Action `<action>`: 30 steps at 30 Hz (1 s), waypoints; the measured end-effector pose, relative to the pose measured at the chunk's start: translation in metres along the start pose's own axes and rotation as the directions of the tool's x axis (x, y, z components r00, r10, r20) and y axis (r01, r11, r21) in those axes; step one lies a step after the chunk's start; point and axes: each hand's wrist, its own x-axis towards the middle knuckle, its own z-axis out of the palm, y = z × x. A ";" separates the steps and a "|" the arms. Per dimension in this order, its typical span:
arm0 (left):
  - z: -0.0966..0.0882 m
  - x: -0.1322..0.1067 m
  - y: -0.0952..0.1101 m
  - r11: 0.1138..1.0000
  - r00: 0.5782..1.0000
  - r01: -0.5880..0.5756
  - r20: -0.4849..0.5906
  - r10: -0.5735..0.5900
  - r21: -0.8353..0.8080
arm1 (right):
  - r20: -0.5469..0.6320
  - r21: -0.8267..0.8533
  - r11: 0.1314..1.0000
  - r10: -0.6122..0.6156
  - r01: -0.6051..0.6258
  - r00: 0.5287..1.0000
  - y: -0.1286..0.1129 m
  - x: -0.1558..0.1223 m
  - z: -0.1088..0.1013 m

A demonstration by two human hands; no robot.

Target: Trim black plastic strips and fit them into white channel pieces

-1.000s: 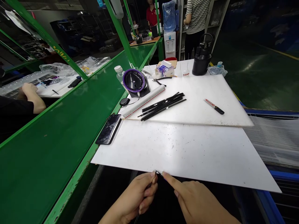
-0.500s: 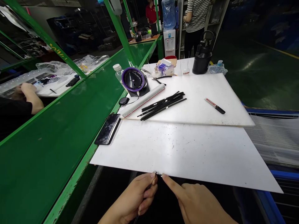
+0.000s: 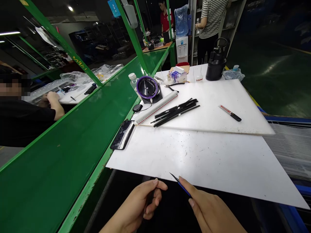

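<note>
In the head view, my right hand point(image 3: 209, 207) grips a slim craft knife point(image 3: 182, 187) with a blue handle and a dark, pointed blade. The blade points up and left over the front edge of the white board point(image 3: 206, 161). My left hand point(image 3: 143, 199) is to the left of the blade, just below that edge. Its fingers are loosely curled with gaps between them, and I see nothing held in it. Farther back, a bundle of black strips point(image 3: 176, 112) lies on a white foam slab point(image 3: 211, 118).
A utility knife point(image 3: 230, 113) lies on the foam at right. Around the left side are a phone point(image 3: 122, 135), a long white box point(image 3: 156, 107), a purple-rimmed fan point(image 3: 147, 87) and pliers point(image 3: 174, 86). A black jug point(image 3: 216, 63) stands behind. A co-worker point(image 3: 26, 113) sits beyond the green partition point(image 3: 80, 129).
The thin dark piece that was in my left hand is out of sight, and those fingers have loosened. My right hand has moved apart from the left, showing the knife. The view has shifted left.
</note>
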 end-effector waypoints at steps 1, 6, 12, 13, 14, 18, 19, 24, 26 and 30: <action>0.000 0.002 -0.001 0.999 0.999 0.035 0.008 -0.035 -0.023 | -0.005 0.022 1.000 -0.005 0.005 1.000 -0.001 0.001 0.000; -0.002 0.015 -0.003 0.974 0.982 0.161 0.120 -0.143 -0.160 | 0.028 0.013 1.000 -0.003 0.003 1.000 -0.002 0.008 0.005; 0.004 0.016 0.002 0.990 0.982 0.138 0.130 -0.136 -0.003 | 0.047 -0.061 0.998 0.004 -0.001 0.999 -0.006 0.017 0.006; 0.006 0.017 0.003 0.991 0.983 0.132 0.123 -0.133 0.020 | 0.054 -0.077 0.997 0.002 0.002 0.999 -0.007 0.018 0.006; 0.007 0.017 0.004 0.992 0.985 0.123 0.116 -0.126 0.038 | 0.061 -0.093 0.996 0.002 0.004 0.998 -0.007 0.018 0.005; 0.010 0.018 0.005 0.993 0.991 0.084 0.098 -0.093 0.085 | 0.112 -0.158 0.987 0.015 0.003 0.994 -0.007 0.018 0.003; 0.011 0.018 0.005 0.992 0.992 0.080 0.091 -0.089 0.094 | 0.128 -0.175 0.984 0.021 0.002 0.992 -0.007 0.018 0.002; 0.013 0.018 0.005 0.990 0.996 0.047 0.066 -0.056 0.129 | 0.237 -0.304 0.953 0.074 0.001 0.969 -0.010 0.021 0.000; 0.014 0.018 0.005 0.991 0.997 0.033 0.064 -0.041 0.132 | 0.276 -0.369 0.929 0.096 0.013 0.956 -0.014 0.023 -0.001; 0.014 0.018 0.006 0.991 0.996 0.042 0.069 -0.050 0.124 | 0.308 -0.469 0.883 0.122 0.039 0.944 -0.018 0.024 -0.001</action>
